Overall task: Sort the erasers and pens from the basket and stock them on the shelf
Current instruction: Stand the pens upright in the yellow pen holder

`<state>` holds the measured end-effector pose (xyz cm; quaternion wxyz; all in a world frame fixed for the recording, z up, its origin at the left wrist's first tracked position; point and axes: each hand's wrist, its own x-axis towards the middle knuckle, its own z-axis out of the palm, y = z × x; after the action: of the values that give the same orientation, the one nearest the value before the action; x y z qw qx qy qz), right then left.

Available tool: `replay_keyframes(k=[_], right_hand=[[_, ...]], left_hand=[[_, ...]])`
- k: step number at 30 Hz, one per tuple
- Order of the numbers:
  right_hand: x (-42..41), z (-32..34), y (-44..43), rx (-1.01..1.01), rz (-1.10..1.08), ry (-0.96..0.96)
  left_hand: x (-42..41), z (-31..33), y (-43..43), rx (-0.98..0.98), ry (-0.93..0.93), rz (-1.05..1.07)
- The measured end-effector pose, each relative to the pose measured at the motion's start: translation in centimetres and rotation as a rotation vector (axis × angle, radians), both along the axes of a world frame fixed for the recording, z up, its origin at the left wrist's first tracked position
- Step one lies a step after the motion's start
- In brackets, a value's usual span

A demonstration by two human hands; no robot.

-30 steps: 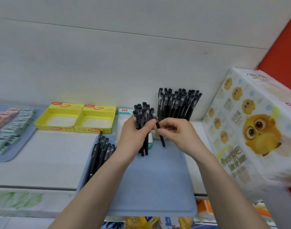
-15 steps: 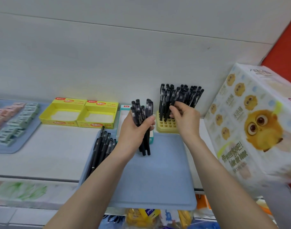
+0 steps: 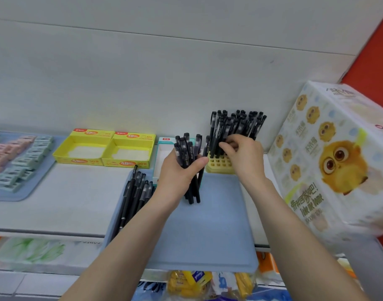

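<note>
In the head view, the left hand (image 3: 181, 172) grips a bundle of black pens (image 3: 189, 153), with fingers and thumb closed around the middle; the bundle stands almost upright over the far part of the blue tray (image 3: 208, 235). This tray lies at the front edge of the shelf (image 3: 77, 192) and reaches over it. The right hand (image 3: 244, 157) is at the standing pens (image 3: 236, 124) in the yellow holder (image 3: 218, 164) near the back edge, and its bent fingers pinch one of them. More loose pens (image 3: 134, 192) lie along the left edge of the tray. Two yellow boxes (image 3: 103, 148) sit at the back, the erasers (image 3: 18, 157) lie in rows at the left edge, and a tissue pack (image 3: 329, 166) is at the right edge.
</note>
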<state>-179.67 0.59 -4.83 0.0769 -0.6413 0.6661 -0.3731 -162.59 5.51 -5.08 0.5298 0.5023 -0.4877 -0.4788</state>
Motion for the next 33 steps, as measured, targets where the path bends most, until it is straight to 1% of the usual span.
replay_keyframes(k=[1, 2, 3, 4, 5, 6, 8, 10, 12, 14, 17, 23, 27, 30, 31, 33], right_hand=[[0.3, 0.9, 1.0, -0.039, 0.001, -0.086], [0.6, 1.8, 1.9, -0.056, 0.04, -0.232], [1.1, 2.6, 2.9, -0.031, 0.121, -0.384], [1.6, 3.2, 3.7, 0.021, 0.223, -0.488], [2.0, 3.6, 4.3, 0.065, 0.314, -0.504], [2.1, 3.7, 4.6, 0.076, 0.367, -0.472], [1.8, 4.2, 4.4, 0.025, 0.345, -0.435], [0.4, 4.6, 3.7, -0.078, 0.206, -0.438], [-1.1, 4.9, 3.1, -0.185, 0.048, -0.349], [-2.1, 4.8, 2.5, -0.226, -0.011, -0.308], [-2.0, 3.7, 1.6, -0.221, 0.013, -0.325], [-1.5, 2.7, 0.0, -0.214, 0.032, -0.184], [-1.1, 2.8, -0.6, -0.195, 0.109, -0.191], [-1.1, 3.0, -0.9, -0.176, 0.092, -0.205], [-1.2, 3.3, -1.0, -0.161, 0.08, -0.188], [-1.5, 3.7, -1.3, -0.132, 0.077, -0.074]], left_hand=[[-0.1, 0.0, 0.0, -0.009, -0.01, -0.001], [-0.3, -0.1, 0.1, -0.019, -0.022, -0.003], [-0.5, -0.1, 0.0, -0.029, -0.033, -0.004], [-0.6, -0.2, 0.0, -0.038, -0.043, -0.006], [-0.8, -0.2, -0.1, -0.048, -0.054, -0.012], [-1.0, -0.2, -0.1, -0.057, -0.066, -0.021], [-1.3, -0.2, -0.2, -0.065, -0.075, -0.024], [-1.2, -0.1, -0.2, -0.045, -0.041, -0.002], [-0.9, -0.1, 0.0, -0.006, 0.001, 0.005], [-0.8, 0.0, 0.1, 0.014, 0.03, -0.005], [-0.8, 0.1, 0.4, 0.027, 0.057, -0.023], [-0.7, -0.1, 0.6, 0.024, 0.001, -0.037], [-0.6, -0.2, 0.7, 0.012, -0.025, -0.029], [-0.6, -0.2, 0.8, 0.011, -0.027, -0.034], [-0.7, -0.1, 0.8, 0.007, -0.024, -0.04], [-0.9, -0.1, 0.7, -0.008, -0.024, -0.048]])
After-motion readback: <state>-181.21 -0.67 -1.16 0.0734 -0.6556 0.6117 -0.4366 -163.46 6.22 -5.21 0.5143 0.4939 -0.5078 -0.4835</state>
